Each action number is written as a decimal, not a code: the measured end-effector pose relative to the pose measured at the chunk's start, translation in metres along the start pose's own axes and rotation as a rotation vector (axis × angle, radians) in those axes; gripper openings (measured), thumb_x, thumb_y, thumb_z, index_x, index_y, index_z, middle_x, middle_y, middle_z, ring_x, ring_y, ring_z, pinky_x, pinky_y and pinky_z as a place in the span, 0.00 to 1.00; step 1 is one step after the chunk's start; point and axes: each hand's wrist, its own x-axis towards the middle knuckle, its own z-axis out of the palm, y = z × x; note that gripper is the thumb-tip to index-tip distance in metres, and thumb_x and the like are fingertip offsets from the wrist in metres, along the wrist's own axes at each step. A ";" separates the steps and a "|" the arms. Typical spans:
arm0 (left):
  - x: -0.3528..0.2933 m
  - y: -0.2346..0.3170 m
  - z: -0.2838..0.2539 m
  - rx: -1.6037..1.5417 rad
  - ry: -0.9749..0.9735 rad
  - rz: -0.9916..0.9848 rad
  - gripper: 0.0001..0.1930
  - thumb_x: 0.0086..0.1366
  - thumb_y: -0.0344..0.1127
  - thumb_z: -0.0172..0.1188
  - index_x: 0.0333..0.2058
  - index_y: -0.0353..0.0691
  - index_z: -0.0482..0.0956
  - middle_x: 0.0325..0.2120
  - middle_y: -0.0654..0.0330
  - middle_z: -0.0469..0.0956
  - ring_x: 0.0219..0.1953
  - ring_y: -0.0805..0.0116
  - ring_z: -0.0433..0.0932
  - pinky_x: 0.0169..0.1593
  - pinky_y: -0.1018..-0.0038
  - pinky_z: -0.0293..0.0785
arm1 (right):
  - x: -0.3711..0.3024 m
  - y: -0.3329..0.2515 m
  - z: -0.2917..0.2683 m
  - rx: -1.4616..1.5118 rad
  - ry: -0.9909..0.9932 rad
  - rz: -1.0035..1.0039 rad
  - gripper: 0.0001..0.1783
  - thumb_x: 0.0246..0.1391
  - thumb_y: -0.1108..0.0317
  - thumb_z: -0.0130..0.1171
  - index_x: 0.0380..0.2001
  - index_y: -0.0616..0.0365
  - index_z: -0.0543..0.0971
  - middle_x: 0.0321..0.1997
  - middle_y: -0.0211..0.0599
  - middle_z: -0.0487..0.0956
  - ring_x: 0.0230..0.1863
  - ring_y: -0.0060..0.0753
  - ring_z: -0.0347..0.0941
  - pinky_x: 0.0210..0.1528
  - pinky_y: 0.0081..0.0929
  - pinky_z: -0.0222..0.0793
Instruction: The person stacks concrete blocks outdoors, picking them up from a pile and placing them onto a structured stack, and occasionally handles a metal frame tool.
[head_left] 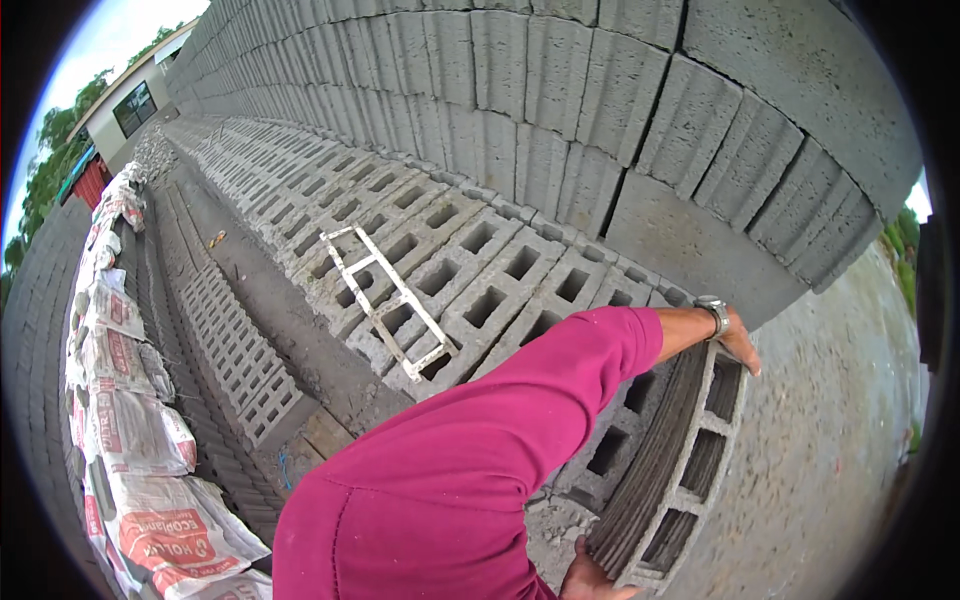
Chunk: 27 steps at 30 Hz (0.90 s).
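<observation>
A grey hollow concrete block (690, 485) stands tilted at the right, its three cells facing away from the rows and its ribbed side toward them. My left hand (738, 345), with a metal watch at the wrist, grips the block's far end. At the lower edge my right hand (590, 578) holds the near end, thumb against the ribbed side; part of this hand is cut off by the picture's edge. My left arm in a magenta sleeve (470, 420) crosses over the rows of laid blocks (440, 275) and hides some of them.
A tall wall of stacked blocks (480, 70) rises behind the rows. A white ladder-like frame (388, 300) lies on the rows. Bags (150, 430) line the left side, beside another group of blocks (235, 345). Bare concrete ground (830, 450) stretches at the right.
</observation>
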 end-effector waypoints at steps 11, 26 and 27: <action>-0.281 -0.035 -0.018 -0.149 0.390 0.075 0.49 0.54 0.80 0.44 0.29 0.27 0.83 0.31 0.41 0.82 0.36 0.45 0.80 0.40 0.55 0.75 | -0.024 0.027 -0.030 -0.283 -0.115 0.078 0.42 0.57 0.29 0.43 0.59 0.52 0.66 0.59 0.41 0.67 0.57 0.51 0.62 0.55 0.53 0.62; -0.763 -0.196 0.219 -0.731 1.066 -0.841 0.54 0.57 0.80 0.42 0.50 0.22 0.75 0.42 0.32 0.78 0.49 0.41 0.78 0.52 0.58 0.72 | -0.084 0.136 0.046 -0.764 -0.695 0.380 0.37 0.58 0.31 0.46 0.50 0.53 0.75 0.44 0.38 0.79 0.41 0.48 0.78 0.38 0.53 0.75; -0.792 -0.195 0.246 -0.802 1.059 -0.950 0.55 0.57 0.80 0.42 0.53 0.22 0.73 0.45 0.31 0.77 0.52 0.41 0.76 0.55 0.59 0.71 | -0.088 0.159 0.055 -0.809 -0.761 0.474 0.37 0.58 0.31 0.46 0.49 0.53 0.76 0.43 0.38 0.80 0.40 0.48 0.79 0.37 0.53 0.76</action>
